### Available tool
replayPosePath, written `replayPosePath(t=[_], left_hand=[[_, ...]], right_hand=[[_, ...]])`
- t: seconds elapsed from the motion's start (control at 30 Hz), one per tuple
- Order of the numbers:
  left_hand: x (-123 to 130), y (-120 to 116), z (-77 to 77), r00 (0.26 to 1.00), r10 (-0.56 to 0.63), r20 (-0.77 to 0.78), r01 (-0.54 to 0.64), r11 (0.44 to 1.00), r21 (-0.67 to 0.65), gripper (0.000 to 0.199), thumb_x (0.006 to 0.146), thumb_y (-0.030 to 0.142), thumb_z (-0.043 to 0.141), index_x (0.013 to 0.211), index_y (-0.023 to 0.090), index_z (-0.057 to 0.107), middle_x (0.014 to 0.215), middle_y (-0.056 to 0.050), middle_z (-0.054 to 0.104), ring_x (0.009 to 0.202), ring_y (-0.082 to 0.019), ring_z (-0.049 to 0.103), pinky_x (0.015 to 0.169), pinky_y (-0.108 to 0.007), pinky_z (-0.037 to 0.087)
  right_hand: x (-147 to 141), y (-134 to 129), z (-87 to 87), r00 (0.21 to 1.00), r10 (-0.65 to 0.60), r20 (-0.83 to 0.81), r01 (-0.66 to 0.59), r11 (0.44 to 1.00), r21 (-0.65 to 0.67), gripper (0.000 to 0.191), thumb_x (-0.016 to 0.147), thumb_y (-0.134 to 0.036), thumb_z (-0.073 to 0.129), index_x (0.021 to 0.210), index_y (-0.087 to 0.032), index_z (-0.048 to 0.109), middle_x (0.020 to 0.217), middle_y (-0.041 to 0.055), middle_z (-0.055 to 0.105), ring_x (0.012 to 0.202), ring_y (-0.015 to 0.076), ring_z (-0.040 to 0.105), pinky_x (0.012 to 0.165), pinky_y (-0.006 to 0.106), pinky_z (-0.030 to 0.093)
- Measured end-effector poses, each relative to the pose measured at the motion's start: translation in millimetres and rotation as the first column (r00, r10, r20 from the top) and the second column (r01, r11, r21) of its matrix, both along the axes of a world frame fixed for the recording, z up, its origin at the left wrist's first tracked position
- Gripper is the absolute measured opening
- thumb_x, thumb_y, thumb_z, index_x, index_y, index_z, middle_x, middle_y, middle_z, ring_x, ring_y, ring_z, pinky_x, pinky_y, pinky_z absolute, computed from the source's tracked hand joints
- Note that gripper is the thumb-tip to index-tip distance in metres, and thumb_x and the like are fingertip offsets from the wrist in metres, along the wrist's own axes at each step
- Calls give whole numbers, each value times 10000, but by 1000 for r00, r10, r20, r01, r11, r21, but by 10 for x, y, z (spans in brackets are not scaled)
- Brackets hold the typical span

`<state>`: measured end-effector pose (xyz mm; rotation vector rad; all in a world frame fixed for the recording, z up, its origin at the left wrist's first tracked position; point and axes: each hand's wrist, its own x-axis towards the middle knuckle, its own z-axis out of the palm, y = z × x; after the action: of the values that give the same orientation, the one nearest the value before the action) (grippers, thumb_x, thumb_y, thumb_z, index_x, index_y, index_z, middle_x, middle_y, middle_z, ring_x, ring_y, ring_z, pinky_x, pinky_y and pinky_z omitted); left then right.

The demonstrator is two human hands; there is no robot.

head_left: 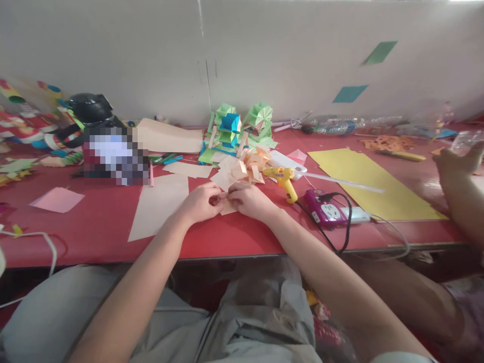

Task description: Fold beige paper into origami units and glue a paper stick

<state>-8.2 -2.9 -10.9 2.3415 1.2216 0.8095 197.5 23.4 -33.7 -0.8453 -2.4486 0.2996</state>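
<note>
My left hand [204, 203] and my right hand [247, 200] meet over the red table, fingers pinched on a small piece of pale peach paper [228, 206] between them. Just behind them lies a pile of folded peach paper pieces [251, 166]. To the right of the pile, a yellow glue gun [286, 182] lies on its side with its black cord running down toward the table edge. A large cream sheet [161, 201] is flat to the left of my left hand.
Green and blue folded paper models [230, 126] stand at the back. A purple power strip [327, 207] and yellow sheets [372, 184] lie to the right. Another person's hand [459, 171] is at the far right. A black bag [93, 113] sits back left.
</note>
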Motion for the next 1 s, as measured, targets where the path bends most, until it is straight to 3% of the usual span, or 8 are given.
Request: replayPosePath(t=[0.17,0.33,0.6,0.87,1.0], left_hand=[[3,0,1,999,32,-21,-33,999,-35,183,861,206,587,689,194,647,896,-42,649,806,-184,633,763,-328,505],[19,60,-67,992,130,1,-128,983,-129,71,839,191,616,873,202,677,918,-40,671,825,-199,643,754,-341,516],[19,80,-115,986,166,14,-161,970,-182,47,831,228,664,859,190,671,901,-53,675,846,-218,657,775,-367,528],[37,70,-76,982,189,21,-184,972,-143,117,870,290,645,820,186,663,922,-57,632,879,-230,638,808,-390,520],[38,75,-79,977,173,120,-160,981,-114,159,906,307,610,819,192,678,902,-48,619,879,-221,630,819,-382,522]], right_hand=[[-4,-36,21,1000,-7,23,7,1000,18,271,828,-15,540,819,-156,772,989,100,699,884,212,633,828,331,506],[-11,-77,48,1000,-12,-11,11,1000,-22,252,823,-35,550,834,-159,769,1030,102,686,919,213,634,867,333,500],[-34,-35,45,976,-212,-49,203,969,-143,89,900,-201,630,858,-143,683,875,84,635,828,205,584,767,332,452],[-20,66,-15,954,-186,-236,130,964,-232,83,864,-168,654,808,-183,595,838,43,603,800,185,554,744,320,448],[-5,98,-10,916,-149,-372,78,977,-200,77,859,-203,669,803,-187,619,909,62,592,900,205,586,855,367,484]])
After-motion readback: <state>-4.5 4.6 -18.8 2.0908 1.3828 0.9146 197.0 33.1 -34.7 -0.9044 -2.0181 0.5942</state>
